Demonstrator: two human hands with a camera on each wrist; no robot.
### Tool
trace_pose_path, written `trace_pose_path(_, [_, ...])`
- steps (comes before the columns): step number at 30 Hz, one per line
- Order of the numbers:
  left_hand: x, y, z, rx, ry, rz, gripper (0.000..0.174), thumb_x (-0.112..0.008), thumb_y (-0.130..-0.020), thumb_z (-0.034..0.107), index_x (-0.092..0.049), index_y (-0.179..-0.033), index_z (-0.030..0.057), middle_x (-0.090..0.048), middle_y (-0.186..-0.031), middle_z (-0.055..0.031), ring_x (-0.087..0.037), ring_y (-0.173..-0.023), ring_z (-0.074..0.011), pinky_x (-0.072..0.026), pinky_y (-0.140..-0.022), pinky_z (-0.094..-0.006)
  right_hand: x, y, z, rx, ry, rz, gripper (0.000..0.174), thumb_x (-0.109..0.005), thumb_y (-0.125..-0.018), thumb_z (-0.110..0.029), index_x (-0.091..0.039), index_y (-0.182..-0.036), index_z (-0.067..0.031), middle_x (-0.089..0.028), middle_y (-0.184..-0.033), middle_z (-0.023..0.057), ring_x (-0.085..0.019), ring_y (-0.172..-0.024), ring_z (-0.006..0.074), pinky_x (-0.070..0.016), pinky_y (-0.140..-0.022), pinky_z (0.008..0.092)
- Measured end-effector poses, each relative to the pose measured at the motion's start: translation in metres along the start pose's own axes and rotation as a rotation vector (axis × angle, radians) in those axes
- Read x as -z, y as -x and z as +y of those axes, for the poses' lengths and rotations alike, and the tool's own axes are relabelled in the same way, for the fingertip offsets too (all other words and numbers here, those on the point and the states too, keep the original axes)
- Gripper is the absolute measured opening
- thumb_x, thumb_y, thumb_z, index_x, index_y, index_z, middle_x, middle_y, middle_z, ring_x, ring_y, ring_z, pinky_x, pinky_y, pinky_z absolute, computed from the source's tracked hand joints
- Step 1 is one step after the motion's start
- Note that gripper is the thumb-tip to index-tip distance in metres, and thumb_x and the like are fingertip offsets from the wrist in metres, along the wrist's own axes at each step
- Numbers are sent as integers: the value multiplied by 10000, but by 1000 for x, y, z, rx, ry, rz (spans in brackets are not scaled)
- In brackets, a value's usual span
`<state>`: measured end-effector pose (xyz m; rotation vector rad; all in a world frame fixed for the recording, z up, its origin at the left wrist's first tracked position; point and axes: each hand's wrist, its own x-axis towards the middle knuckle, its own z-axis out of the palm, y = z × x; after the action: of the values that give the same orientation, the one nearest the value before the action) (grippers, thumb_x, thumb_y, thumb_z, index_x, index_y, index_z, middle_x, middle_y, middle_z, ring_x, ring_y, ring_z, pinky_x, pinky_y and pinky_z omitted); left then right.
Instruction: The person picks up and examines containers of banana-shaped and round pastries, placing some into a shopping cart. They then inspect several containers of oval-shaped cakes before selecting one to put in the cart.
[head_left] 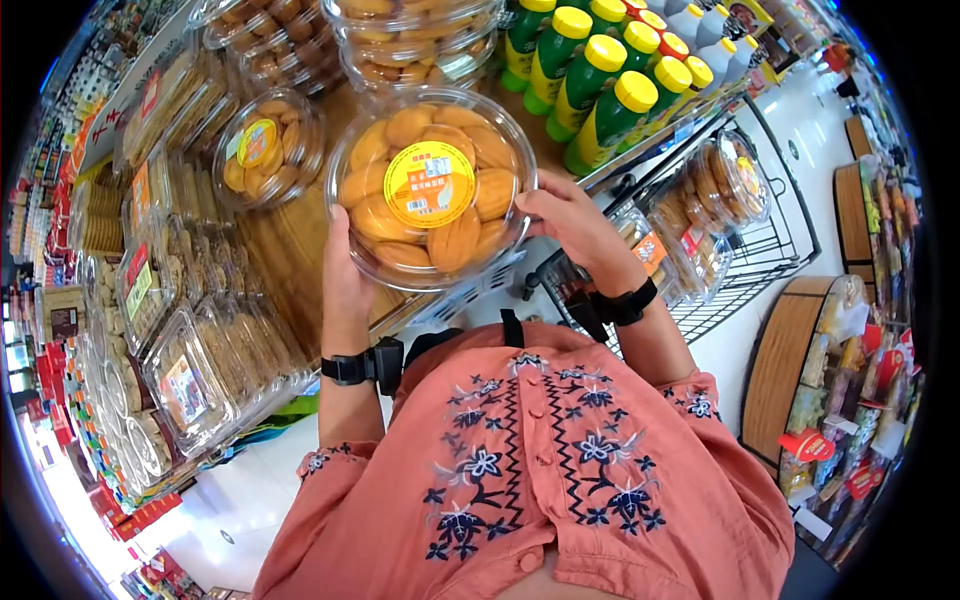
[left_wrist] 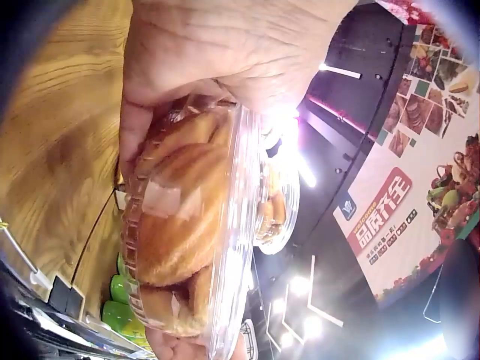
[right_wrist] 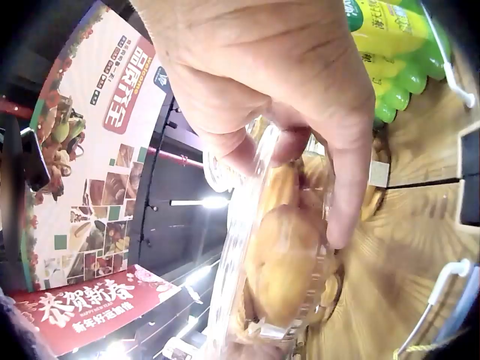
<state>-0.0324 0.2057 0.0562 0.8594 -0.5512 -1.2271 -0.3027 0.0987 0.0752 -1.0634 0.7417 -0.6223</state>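
Note:
Between my two hands is a round clear plastic box of cakes (head_left: 455,245), filled with golden, shell-shaped cakes under a yellow round label. My left hand (head_left: 350,260) grips its left rim, with the thumb at the edge of the lid. On the opposite side my right hand (head_left: 580,222) holds the rim, thumb on top. The right wrist view shows the fingers of that hand (right_wrist: 277,90) curled around the side wall. Ridged cakes press against the clear wall in the left wrist view. A wooden display table (head_left: 290,250) lies beyond and below the box.
A similar cake box (head_left: 268,148) sits on the table, with stacked boxes (head_left: 415,45) behind. Green bottles with yellow caps (head_left: 600,100) stand at the right. Packaged biscuits (head_left: 215,370) line the left. A shopping cart (head_left: 740,285) holding several packages is at my right.

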Motion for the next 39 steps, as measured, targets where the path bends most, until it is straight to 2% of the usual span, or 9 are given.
trace_pose_path(2, [1,-1,2,-4,14,45,548,-398,-1083,415,-471,-1414,-17,-573,-1393,-143,-578,-1257,-250,-448,-1083,-399,-1,-5,3,-3,10,5,293,-606,-940,-229,-626,-1175,-55,-659,-1081,28,-635,-1007,124,-532,-824,287])
trace_pose_path(5, [10,-5,0,-31,18,75,541,-406,-1083,408,-475,-1411,-16,-567,-1400,-141,-564,-1271,-248,-440,-1089,-399,-6,-11,5,-5,19,17,295,-608,-938,-235,-624,-1177,-61,-658,-1081,23,-634,-1012,120,-527,-830,286])
trace_pose_path(8, [14,-5,-1,-34,51,55,519,-405,-1087,383,-444,-1445,9,-529,-1453,-117,-510,-1329,-247,-380,-1138,-404,-14,-12,2,-5,33,27,318,-608,-938,-245,-618,-1200,-64,-660,-1094,25,-637,-1013,123,-525,-842,292])
trace_pose_path(15, [31,-8,-8,-16,64,118,495,-445,-1079,368,-457,-1432,20,-538,-1438,-119,-514,-1319,-246,-386,-1134,-418,-18,-18,4,30,76,-14,395,-604,-944,-265,-594,-1271,-45,-662,-1141,35,-646,-1016,123,-518,-865,282])
trace_pose_path(18, [36,-10,-10,-31,72,138,498,-456,-1076,366,-449,-1438,25,-535,-1439,-122,-513,-1317,-255,-392,-1132,-426,-18,-18,2,36,92,-58,345,-615,-961,-249,-602,-1249,-58,-649,-1138,9,-626,-1030,111,-513,-899,280])
trace_pose_path(24, [42,-11,-14,-38,115,121,506,-445,-1079,366,-420,-1457,29,-504,-1468,-126,-496,-1334,-259,-389,-1137,-430,-19,-17,2,93,265,-75,302,-621,-962,-243,-607,-1201,-58,-655,-1059,-1,-626,-967,98,-503,-856,265])
trace_pose_path(30, [35,-9,-9,-37,136,84,499,-418,-1088,356,-410,-1465,29,-494,-1479,-124,-490,-1347,-264,-389,-1138,-430,-25,-10,-6,113,274,-73,277,-629,-964,-243,-607,-1165,-54,-649,-1044,-4,-614,-958,89,-495,-849,256])
trace_pose_path(33, [35,-10,-8,-43,122,91,494,-413,-1091,349,-411,-1463,24,-495,-1478,-128,-494,-1344,-264,-392,-1137,-430,-26,-11,-2,163,252,-27,222,-631,-947,-217,-639,-1080,-40,-648,-951,-10,-586,-849,74,-485,-756,241])
trace_pose_path(39, [34,-10,-5,-52,98,126,484,-421,-1090,345,-428,-1447,18,-504,-1467,-132,-502,-1333,-263,-395,-1135,-428,-19,-13,2,145,253,-39,211,-641,-949,-218,-630,-1047,-31,-642,-942,-2,-586,-849,80,-489,-771,251])
